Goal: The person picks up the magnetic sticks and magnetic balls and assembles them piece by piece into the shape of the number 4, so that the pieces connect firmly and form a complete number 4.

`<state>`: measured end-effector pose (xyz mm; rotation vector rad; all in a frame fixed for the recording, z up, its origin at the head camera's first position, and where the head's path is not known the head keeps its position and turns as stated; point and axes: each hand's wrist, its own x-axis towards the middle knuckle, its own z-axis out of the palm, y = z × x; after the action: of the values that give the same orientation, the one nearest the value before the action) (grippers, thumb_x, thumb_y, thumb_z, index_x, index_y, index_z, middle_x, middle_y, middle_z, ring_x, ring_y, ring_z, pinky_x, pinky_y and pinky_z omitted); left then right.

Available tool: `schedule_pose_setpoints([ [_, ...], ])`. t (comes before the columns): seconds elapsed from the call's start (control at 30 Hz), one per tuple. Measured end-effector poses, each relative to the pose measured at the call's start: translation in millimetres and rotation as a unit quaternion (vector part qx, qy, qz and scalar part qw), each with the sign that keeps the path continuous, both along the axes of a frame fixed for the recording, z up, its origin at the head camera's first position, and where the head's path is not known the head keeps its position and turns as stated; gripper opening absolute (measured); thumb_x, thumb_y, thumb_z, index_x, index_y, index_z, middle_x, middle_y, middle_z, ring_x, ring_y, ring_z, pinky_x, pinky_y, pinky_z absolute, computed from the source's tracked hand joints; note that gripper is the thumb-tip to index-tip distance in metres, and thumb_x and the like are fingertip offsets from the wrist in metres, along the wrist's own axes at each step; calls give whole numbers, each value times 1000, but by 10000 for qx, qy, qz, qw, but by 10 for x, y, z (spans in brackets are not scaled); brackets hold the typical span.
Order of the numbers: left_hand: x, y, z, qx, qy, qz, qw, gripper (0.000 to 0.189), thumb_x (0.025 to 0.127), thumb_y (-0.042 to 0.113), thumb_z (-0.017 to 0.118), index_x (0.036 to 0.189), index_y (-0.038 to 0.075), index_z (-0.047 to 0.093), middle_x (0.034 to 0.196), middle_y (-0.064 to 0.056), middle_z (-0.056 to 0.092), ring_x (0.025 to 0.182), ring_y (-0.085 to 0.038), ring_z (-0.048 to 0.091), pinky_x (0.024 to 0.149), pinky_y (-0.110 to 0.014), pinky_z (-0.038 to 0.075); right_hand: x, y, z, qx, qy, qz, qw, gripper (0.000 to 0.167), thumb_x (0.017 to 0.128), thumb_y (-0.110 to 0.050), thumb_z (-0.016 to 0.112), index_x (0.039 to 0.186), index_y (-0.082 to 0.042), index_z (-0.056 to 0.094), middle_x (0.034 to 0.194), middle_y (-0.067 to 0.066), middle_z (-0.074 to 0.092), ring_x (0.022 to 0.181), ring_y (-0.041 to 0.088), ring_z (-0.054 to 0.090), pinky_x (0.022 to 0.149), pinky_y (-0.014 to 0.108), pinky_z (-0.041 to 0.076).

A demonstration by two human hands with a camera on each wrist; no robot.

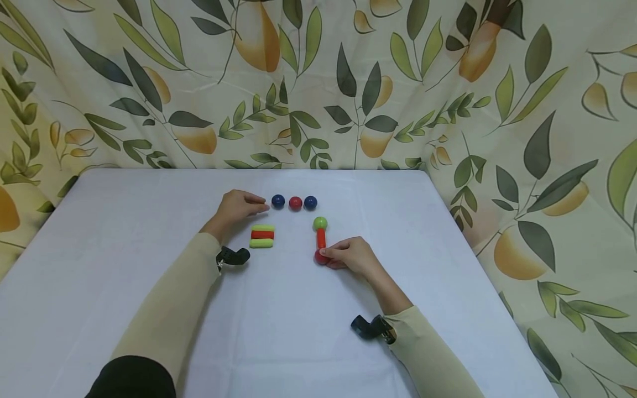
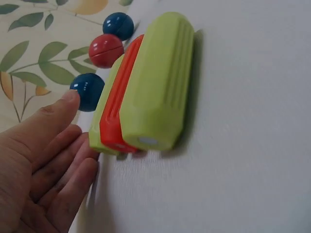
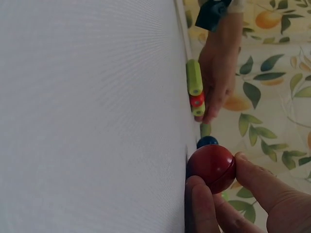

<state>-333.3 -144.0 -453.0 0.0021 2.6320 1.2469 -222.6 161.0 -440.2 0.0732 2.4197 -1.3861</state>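
In the head view my right hand (image 1: 352, 255) pinches a red ball (image 1: 319, 257) between thumb and fingers. That ball sits at the near end of a red rod (image 1: 320, 238), with a green ball (image 1: 320, 223) at the far end. The right wrist view shows the red ball (image 3: 211, 167) close up, low over the tabletop. My left hand (image 1: 239, 207) is beside the leftmost blue ball (image 1: 278, 202). Its fingers are relaxed and apart in the left wrist view, with the thumb tip close to the blue ball (image 2: 89, 92); whether they touch I cannot tell.
Right of the leftmost blue ball, another red ball (image 1: 296, 203) and blue ball (image 1: 311, 203) stand in a row. Two green rods (image 1: 261, 243) lie side by side with a red rod (image 1: 262, 235) between them. A patterned cloth (image 1: 348, 83) hangs behind the white table (image 1: 278, 331).
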Motion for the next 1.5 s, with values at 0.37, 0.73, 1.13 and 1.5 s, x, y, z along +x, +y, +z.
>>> schedule_pose_setpoints([
  [0.37, 221, -151, 66, -494, -252, -741, 9957, 36, 84, 42, 77, 111, 17, 76, 110, -3, 71, 92, -21, 59, 79, -29, 49, 0, 14, -3, -56, -55, -75, 9999, 28, 87, -23, 76, 100, 2, 76, 86, 12, 76, 69, 12, 72, 68, 26, 58],
  [0.73, 262, -178, 94, -800, 78, -1185, 9897, 27, 84, 32, 78, 106, 16, 78, 108, -3, 73, 92, -18, 58, 79, -29, 47, -1, 19, -16, 14, -87, -96, 9999, 29, 86, -25, 77, 100, 1, 76, 83, 11, 76, 68, 12, 71, 67, 24, 57],
  [1.13, 249, -153, 125, -1208, 197, -1466, 9816, 23, 86, 26, 77, 106, 16, 78, 109, -3, 73, 99, -21, 56, 89, -37, 45, 2, -11, -12, 113, -87, -128, 9998, 27, 86, -25, 77, 99, -1, 77, 84, 9, 76, 66, 11, 70, 66, 23, 57],
  [1.5, 258, -166, 152, -1056, 90, -1332, 9854, 23, 86, 30, 76, 105, 17, 79, 105, -2, 74, 98, -21, 56, 86, -35, 47, -6, -4, -1, 101, -89, -104, 9999, 28, 86, -25, 77, 99, -1, 77, 84, 9, 76, 67, 10, 70, 66, 23, 56],
])
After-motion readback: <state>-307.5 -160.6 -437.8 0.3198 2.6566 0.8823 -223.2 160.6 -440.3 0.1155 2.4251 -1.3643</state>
